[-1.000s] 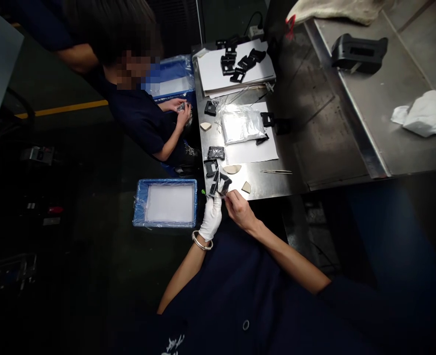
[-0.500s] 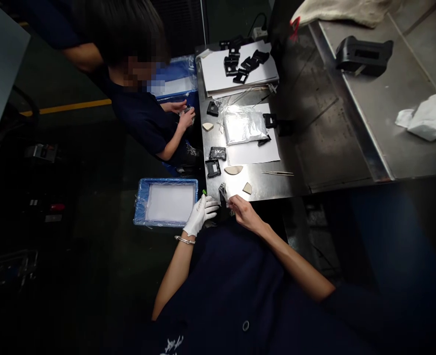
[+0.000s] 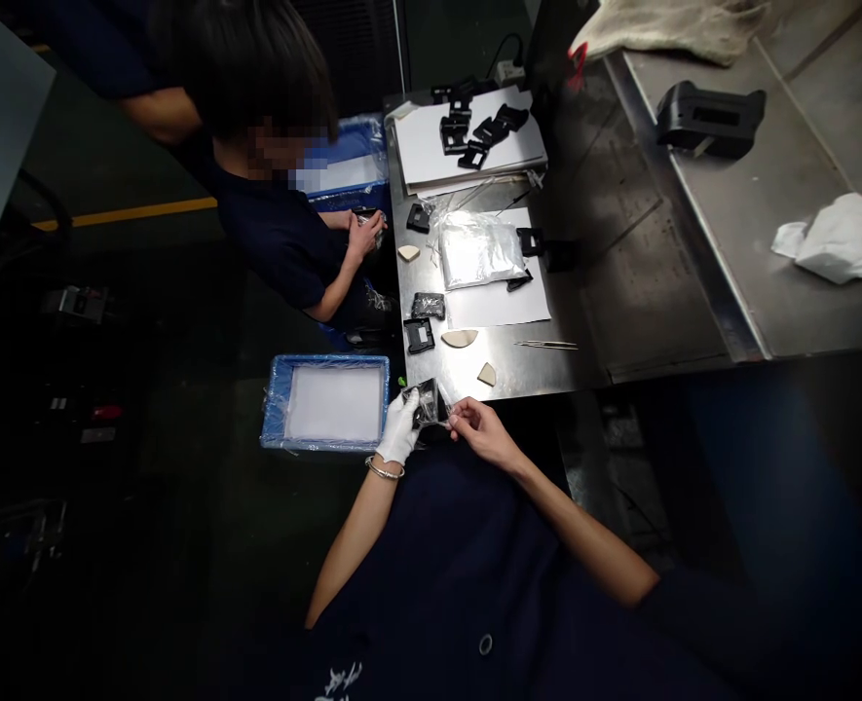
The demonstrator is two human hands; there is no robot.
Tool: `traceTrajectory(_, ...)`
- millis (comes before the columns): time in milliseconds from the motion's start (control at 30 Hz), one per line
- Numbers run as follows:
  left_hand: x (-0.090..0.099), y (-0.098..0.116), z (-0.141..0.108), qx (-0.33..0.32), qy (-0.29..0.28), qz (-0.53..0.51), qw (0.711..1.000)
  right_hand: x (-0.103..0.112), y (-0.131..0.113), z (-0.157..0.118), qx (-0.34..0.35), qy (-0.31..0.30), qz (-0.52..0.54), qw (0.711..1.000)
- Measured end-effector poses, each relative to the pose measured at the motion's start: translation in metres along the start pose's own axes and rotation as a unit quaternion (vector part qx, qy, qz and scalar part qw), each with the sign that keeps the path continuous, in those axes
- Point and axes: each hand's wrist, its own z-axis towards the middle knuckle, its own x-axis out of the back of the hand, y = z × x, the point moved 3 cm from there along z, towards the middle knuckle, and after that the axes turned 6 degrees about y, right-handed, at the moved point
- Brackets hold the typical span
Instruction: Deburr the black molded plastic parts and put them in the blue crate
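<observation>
My left hand (image 3: 399, 428), in a white glove, grips a black part in clear plastic wrap (image 3: 429, 404) at the near edge of the metal table (image 3: 504, 375). Bare, my right hand (image 3: 480, 428) pinches the wrap at the right side of that part. Just beyond my hands lie a small beige piece (image 3: 487, 374) and a longer curved beige piece (image 3: 460, 338). A black frame-like part (image 3: 420, 335) and a wrapped black part (image 3: 429, 306) rest along the table's left edge. Tweezers (image 3: 547, 345) lie farther right.
A blue plastic-lined bin (image 3: 275, 404) stands left of my hands. Across the left corner, a person (image 3: 277, 234) holds a dark part. Clear bags (image 3: 480, 251) lie on white paper, with several black parts (image 3: 456, 131) on stacked sheets behind. A metal surface (image 3: 664, 243) extends right.
My left hand has moved right and closed on the wrapped black part, which now faces up more. My right hand has shifted slightly, still at the wrap. The other person's hands have come together.
</observation>
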Motion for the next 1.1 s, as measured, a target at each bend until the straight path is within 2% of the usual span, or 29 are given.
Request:
traceTrajectory(167, 0.01, 0.014, 0.003, -0.112, 0.081, 0.056, 0.989, 0.016, -0.003, 0.004, -0.061, 0.009, 0.04, 0.997)
traceTrajectory(300, 0.008, 0.021, -0.001, -0.153, 0.092, 0.105, 0.978, 0.032, -0.005, 0.009, -0.065, 0.045, 0.025, 0.997)
traceTrajectory(433, -0.001, 0.026, -0.013, -0.167, 0.079, 0.135, 0.973, 0.038, -0.01, 0.014, -0.024, 0.079, -0.018, 0.996)
traceTrajectory(567, -0.008, 0.025, -0.025, -0.161, 0.068, 0.157, 0.972, 0.041, -0.02, 0.022, 0.024, 0.052, -0.078, 0.995)
traceTrajectory(800, -0.02, 0.016, -0.034, -0.137, 0.136, 0.169, 0.967, 0.057, -0.027, 0.035, 0.05, 0.081, -0.078, 0.992)
traceTrajectory(1000, -0.025, 0.01, -0.043, -0.118, 0.214, 0.18, 0.953, 0.077, -0.013, 0.052, 0.004, 0.034, -0.105, 0.994)
traceTrajectory(1100, -0.031, 0.003, -0.053, -0.104, 0.237, 0.192, 0.947, 0.075, -0.004, 0.062, -0.022, -0.062, -0.161, 0.985)
